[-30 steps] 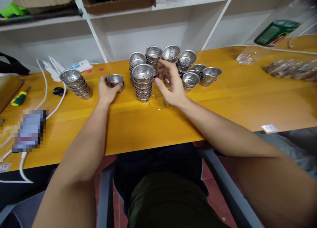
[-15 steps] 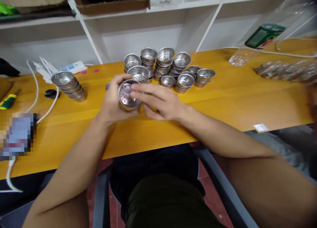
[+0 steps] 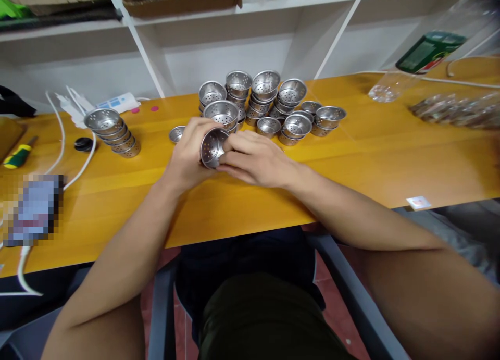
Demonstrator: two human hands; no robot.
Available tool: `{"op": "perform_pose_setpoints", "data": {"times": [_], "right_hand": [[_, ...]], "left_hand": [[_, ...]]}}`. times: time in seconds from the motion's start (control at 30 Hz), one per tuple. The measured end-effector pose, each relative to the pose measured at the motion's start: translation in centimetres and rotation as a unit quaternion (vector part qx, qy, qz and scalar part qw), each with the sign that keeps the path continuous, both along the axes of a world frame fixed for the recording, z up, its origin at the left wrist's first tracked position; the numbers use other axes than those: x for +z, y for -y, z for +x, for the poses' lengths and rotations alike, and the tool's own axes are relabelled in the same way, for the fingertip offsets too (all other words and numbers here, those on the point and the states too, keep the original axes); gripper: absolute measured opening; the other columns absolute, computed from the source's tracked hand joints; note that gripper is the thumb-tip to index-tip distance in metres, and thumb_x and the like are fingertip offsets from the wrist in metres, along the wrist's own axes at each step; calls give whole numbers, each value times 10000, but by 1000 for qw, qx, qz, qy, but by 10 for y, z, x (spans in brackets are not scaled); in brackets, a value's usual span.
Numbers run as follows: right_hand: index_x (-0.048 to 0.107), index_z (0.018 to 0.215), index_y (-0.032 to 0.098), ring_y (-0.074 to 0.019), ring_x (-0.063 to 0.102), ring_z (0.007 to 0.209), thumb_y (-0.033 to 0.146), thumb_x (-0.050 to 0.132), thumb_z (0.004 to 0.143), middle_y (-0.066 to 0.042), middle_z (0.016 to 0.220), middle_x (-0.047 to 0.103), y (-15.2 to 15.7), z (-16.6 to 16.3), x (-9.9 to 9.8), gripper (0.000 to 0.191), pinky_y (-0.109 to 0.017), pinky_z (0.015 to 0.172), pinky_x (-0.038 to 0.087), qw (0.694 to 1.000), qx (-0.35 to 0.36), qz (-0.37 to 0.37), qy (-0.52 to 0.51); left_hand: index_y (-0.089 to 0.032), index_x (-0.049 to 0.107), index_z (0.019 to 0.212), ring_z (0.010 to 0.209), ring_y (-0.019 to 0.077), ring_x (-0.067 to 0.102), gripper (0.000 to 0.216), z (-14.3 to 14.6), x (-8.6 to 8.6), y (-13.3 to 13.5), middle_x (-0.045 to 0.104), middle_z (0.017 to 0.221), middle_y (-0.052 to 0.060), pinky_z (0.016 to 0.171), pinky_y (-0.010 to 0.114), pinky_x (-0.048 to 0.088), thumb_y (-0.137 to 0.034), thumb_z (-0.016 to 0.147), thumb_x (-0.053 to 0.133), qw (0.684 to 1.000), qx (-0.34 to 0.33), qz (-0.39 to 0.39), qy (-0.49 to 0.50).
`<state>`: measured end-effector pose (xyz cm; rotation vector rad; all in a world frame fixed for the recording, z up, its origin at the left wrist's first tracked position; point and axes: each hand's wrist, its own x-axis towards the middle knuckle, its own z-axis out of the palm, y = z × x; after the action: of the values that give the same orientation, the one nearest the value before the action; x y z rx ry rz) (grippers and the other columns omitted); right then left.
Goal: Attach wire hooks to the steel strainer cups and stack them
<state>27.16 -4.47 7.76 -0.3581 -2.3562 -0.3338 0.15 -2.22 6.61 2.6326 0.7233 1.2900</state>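
Note:
My left hand point(image 3: 191, 154) is wrapped round a perforated metal cup point(image 3: 213, 147), tilted so its open mouth faces me. My right hand point(image 3: 253, 159) closes on the cup's right rim, fingertips inside the mouth and partly hidden. Just behind my hands stand stacks of similar perforated cups point(image 3: 265, 84). The nearest stack point(image 3: 221, 111) sits right behind the held cup. A small low metal cup point(image 3: 177, 134) rests on the table beyond my left hand. Farther left, another stack of cups point(image 3: 111, 128) leans to one side.
On the left of the wooden table point(image 3: 332, 183) lie a screwdriver point(image 3: 19, 156), a black cap point(image 3: 83, 144), a pixelated phone-like device point(image 3: 35, 209) with a white cable, and a power strip point(image 3: 119, 103). A plastic bottle point(image 3: 425, 55) and clear-wrapped items point(image 3: 453, 111) are at the right. White shelving point(image 3: 226, 52) rises behind.
The held cup has turned, showing a darker, deeper inside. My right fingers, formerly stretched across its mouth, now curl over its right rim. The view has shifted slightly.

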Motion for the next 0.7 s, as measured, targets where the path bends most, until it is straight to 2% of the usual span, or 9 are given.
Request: {"op": "perform_pose_setpoints", "data": {"times": [0.17, 0.3, 0.47, 0.57, 0.7], "right_hand": [[733, 1283, 248, -267, 697, 1134, 403, 607, 1346, -81, 1217, 700, -1, 0, -4, 209, -466, 1043, 599, 997, 45, -43, -49], [691, 1305, 247, -234, 700, 1109, 327, 699, 1313, -66, 1227, 700, 1, -3, -4, 80, -420, 1002, 614, 987, 102, -37, -118], [715, 1313, 246, -219, 728, 1087, 328, 742, 1297, -63, 1214, 720, 6, -6, -2, 88, -399, 962, 637, 982, 116, -42, -144], [761, 1240, 251, -219, 747, 1011, 455, 734, 1298, -62, 1148, 743, 10, -4, 5, 214, -418, 915, 657, 969, 124, -112, -181], [746, 1030, 270, -238, 692, 840, 754, 635, 1272, -63, 930, 687, 8, 9, 16, 552, -452, 810, 655, 918, 97, -235, -306]], "left_hand": [[-471, 524, 1745, 1666, 389, 730, 857, 4, 4, 6, 684, 1730, 44, 1404, 741, 646, -963, 1095, 786, 1000, 13, -8, -5], [-448, 551, 1735, 1577, 368, 770, 763, 6, 8, 9, 733, 1655, 66, 1362, 712, 678, -859, 1148, 813, 1000, 10, 11, -2], [-401, 572, 1693, 1531, 377, 776, 785, 5, 8, 10, 744, 1589, 94, 1326, 689, 681, -863, 1120, 844, 1000, 5, 19, 4], [-427, 539, 1698, 1482, 370, 787, 805, 11, 0, 10, 738, 1579, 83, 1273, 673, 700, -868, 1104, 856, 1000, -10, 4, 24], [-439, 442, 1719, 1303, 344, 847, 989, 12, -12, 0, 745, 1521, 72, 1106, 657, 765, -925, 1003, 921, 997, -1, -22, 73]]}}
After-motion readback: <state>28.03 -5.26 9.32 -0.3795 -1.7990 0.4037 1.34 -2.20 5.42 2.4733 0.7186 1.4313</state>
